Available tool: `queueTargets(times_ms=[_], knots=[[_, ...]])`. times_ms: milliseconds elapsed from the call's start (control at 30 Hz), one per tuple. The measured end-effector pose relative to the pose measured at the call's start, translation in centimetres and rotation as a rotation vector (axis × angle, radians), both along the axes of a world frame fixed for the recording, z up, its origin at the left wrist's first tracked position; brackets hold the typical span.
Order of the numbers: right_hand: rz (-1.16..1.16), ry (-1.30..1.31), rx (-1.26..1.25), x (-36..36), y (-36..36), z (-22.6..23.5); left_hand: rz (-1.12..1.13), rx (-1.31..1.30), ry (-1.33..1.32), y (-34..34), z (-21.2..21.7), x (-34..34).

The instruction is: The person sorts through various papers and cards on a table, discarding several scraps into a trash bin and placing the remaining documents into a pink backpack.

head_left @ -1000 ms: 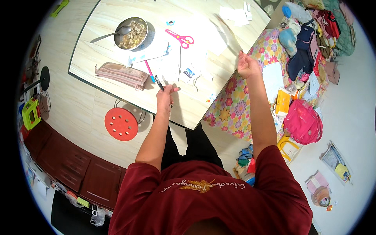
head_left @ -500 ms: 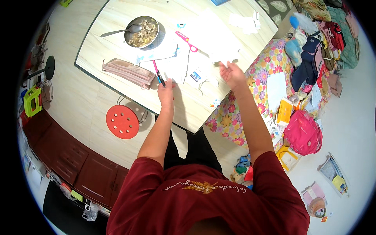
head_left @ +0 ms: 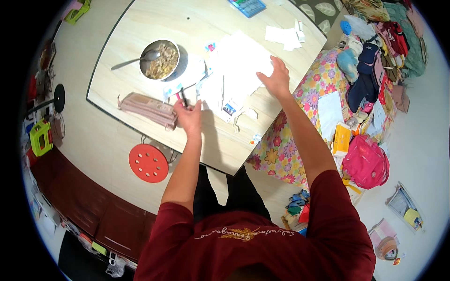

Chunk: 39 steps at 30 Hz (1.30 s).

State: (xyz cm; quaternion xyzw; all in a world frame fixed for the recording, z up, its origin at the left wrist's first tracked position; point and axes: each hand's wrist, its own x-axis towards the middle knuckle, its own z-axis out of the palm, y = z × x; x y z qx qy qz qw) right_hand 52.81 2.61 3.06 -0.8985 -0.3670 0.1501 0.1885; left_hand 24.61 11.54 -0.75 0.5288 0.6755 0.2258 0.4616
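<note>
A black pen [head_left: 184,97] sits between the fingers of my left hand [head_left: 189,119], near the table's front edge. Its thumb stands out to one side. A pink item [head_left: 178,95] shows beside the pen, mostly covered by my fingers. The dusty-pink pencil case [head_left: 147,108] lies just left of this hand. My right hand [head_left: 277,80] is open, thumb and fingers spread, at the right edge of bright white paper [head_left: 241,58]. Glare washes out the paper's detail. Between my hands lie a small printed card [head_left: 229,109] and a crumpled white strip [head_left: 248,113].
A bowl of food [head_left: 161,70] with a spoon [head_left: 133,61] stands on the table's left half. Paper scraps [head_left: 286,36] and a blue case [head_left: 248,7] lie farther back. A red stool [head_left: 148,163] stands at the front left; a flowered cover [head_left: 309,100] with piled belongings is right.
My left hand has moved forward over the table with the black pen. My right hand's fingers have spread beside the paper. The pink scissors seen earlier no longer show where the white paper lies.
</note>
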Motion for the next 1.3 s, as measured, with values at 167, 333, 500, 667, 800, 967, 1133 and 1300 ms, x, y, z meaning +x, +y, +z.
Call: queueTargets(times_ms=[167,333,500,667,800,967,1133,1300], knots=[[0.064,-0.093,-0.162,4.0,1.9,-1.3,-0.131,-0.063,0.205,2.9,0.8,1.0],[0.059,-0.029,-0.276,3.6,2.3,-2.6,-0.186,-0.129,0.186,2.3,-0.3,2.9],[0.13,0.035,-0.234,0.7,1.9,-2.3,-0.297,-0.005,0.175,0.3,-1.0,5.0],[0.057,0.088,0.118,4.0,1.7,-2.4,-0.314,-0.12,0.078,-0.6,0.5,6.9],[-0.175,-0.044,0.179,12.7,1.3,-4.5,-0.308,-0.279,0.19,-1.4,2.5,6.2],[-0.334,0.034,0.088,20.3,3.7,-5.6,-0.288,-0.188,0.175,-5.0,2.8,3.4],[-0.138,-0.145,-0.135,16.7,7.4,-4.5,-0.397,-0.1,0.056,-10.1,4.7,3.7],[0.109,-0.104,-0.317,9.8,7.6,-1.5,-0.656,-0.203,0.12,-12.8,5.2,6.6]])
